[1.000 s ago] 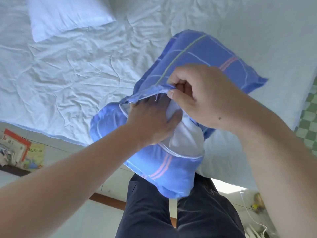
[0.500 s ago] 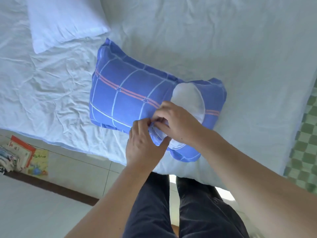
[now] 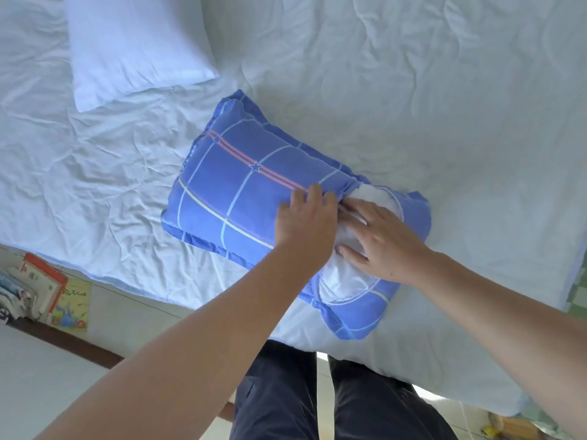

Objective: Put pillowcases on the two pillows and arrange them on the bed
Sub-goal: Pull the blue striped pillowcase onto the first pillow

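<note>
A pillow in a blue checked pillowcase [image 3: 241, 192] lies on the bed near its front edge. At the case's open right end a patch of the white pillow inside [image 3: 346, 277] shows. My left hand [image 3: 305, 220] grips the edge of the case's opening, fingertips tucked into the fold. Beside it, my right hand [image 3: 381, 242] lies flat with straight fingers, pressing on the exposed white pillow. A second pillow [image 3: 136, 42], plain white and without a blue case, lies at the far left of the bed.
The bed is covered by a wrinkled white sheet [image 3: 413, 90]. Picture books [image 3: 44, 290] lean by the floor at the left. My legs in dark trousers [image 3: 286, 395] stand against the bed's edge. A green checked floor [image 3: 576, 296] shows at the right.
The blue-cased pillow went from held up against me to lying on the bed. My right hand let go of the fabric and now presses flat on the white pillow.
</note>
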